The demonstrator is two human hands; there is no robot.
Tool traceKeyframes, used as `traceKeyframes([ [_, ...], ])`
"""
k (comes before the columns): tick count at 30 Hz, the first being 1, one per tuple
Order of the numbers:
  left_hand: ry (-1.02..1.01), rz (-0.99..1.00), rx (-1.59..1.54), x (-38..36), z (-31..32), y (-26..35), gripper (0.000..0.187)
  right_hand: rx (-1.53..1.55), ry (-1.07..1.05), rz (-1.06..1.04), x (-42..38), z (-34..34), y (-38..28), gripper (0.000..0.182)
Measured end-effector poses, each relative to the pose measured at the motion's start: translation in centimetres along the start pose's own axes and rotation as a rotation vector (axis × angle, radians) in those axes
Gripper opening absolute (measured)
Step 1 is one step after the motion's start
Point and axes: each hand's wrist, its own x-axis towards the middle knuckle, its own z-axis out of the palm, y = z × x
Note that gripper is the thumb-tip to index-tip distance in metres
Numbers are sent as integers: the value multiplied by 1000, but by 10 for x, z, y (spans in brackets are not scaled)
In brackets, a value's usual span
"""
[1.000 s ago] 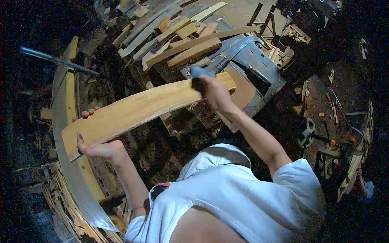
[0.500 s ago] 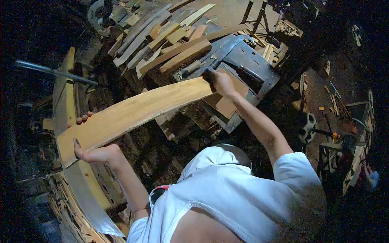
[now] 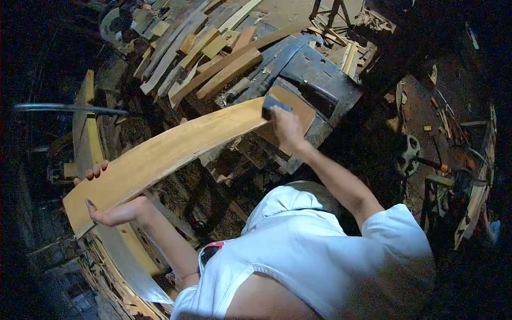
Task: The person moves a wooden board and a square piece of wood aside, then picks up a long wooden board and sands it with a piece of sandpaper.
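Observation:
A long, pale wooden plank (image 3: 170, 144) slants across the middle of the view, slightly curved. Near its lower left end, my left hand (image 3: 114, 210) is closed around it, thumb on the upper face and fingertips over the far edge. At the upper right end, my right hand (image 3: 288, 127) presses a dark, flat, sandpaper-like sheet (image 3: 274, 105) against the wood. Motion blurs that hand slightly, and its grip is partly hidden. Under this end lies a brown flat board (image 3: 301, 109) on a metal-topped bench (image 3: 320, 69).
Several wood offcuts and strips (image 3: 213, 50) are stacked beyond the plank. A dark-handled tool (image 3: 320, 92) lies on the bench. At left, a metal bar (image 3: 64, 108) crosses another long board (image 3: 90, 133). A handwheel (image 3: 410, 154) stands at right; wood scraps litter the floor.
The dark sheet now shows more fully under my right hand, which has turned and dropped a little. The plank and my left hand appear shifted slightly left and down in view.

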Motion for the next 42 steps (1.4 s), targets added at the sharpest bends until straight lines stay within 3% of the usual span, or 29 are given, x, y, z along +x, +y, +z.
traceKeyframes([
  [5,-6,23,78,-10,13,7,52,-13,50,-202,-18,-12,1,25],
  [7,-18,41,100,-12,12,9,51,-155,-173,17,3,-8,24,25],
  [10,18,9,108,-10,6,10,51,-196,-248,59,10,-13,17,26],
  [13,11,-31,27,-8,-2,7,52,30,20,-274,-9,-23,-10,19],
  [17,-19,46,123,-9,18,11,55,-94,-73,-74,-1,-8,25,15],
  [21,-60,30,60,-7,19,10,56,-245,-310,77,11,-8,29,16],
  [23,-80,37,32,1,14,5,56,-187,-110,-125,-5,-32,-4,9],
  [26,-68,17,110,-3,14,7,55,-220,-144,-98,-6,-40,-2,11],
  [29,-7,36,173,-3,21,7,53,-178,-252,105,7,-15,37,10],
  [33,42,46,169,-1,12,2,53,-150,-131,-169,0,-12,24,14],
  [34,48,40,176,-4,11,3,53,-58,24,-302,-5,-21,8,8],
  [37,18,55,216,-4,10,3,53,-100,-18,-224,-5,-1,37,7],
  [38,8,41,177,-4,5,3,52,355,-38,201,-5,27,66,8],
  [39,-4,33,131,-2,3,3,52,358,-30,189,2,18,58,8],
  [41,38,35,153,-4,7,4,51,-233,-288,-7,7,-17,34,25],
  [42,77,26,182,-6,7,3,51,-120,-134,-219,1,-18,34,25],
])
